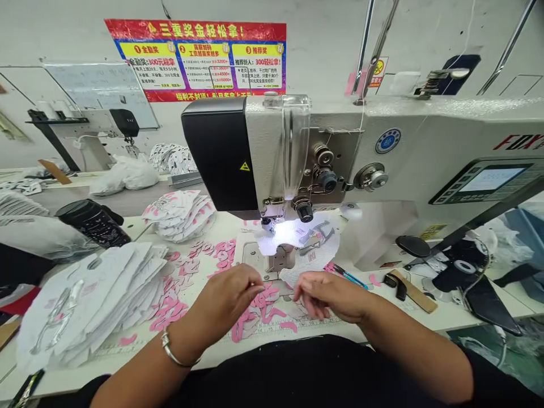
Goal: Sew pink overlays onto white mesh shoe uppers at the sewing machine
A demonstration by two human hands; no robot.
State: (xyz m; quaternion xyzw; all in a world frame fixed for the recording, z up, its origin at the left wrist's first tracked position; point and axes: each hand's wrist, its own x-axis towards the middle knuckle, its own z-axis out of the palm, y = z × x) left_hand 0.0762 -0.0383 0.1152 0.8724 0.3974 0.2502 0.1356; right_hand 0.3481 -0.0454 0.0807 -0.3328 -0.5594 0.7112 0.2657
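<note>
My left hand (pixel 233 297) is in front of the sewing machine's needle plate (pixel 250 255), thumb and fingers pinched together; anything between them is too small to make out. Close to the lower edge of a white fabric piece (pixel 312 262), my right hand (pixel 327 292) has its fingers curled inward, and what they hold, if anything, is hidden. That piece, with grey and pink appliqué on it, lies under the lit needle area of the sewing machine (pixel 272 221). Small pink curved cutouts (pixel 266 303) are scattered beneath and between both hands.
Stacked white fabric pieces (pixel 106 300) stand at the left, with another stack (pixel 181 215) behind. A black tumbler (pixel 91 221) leans nearby. Right of the machine bed lie a blue pen (pixel 351 276), a brown strip (pixel 414 292) and a phone (pixel 488 306). A ruler tape (pixel 306 327) runs along the table's front.
</note>
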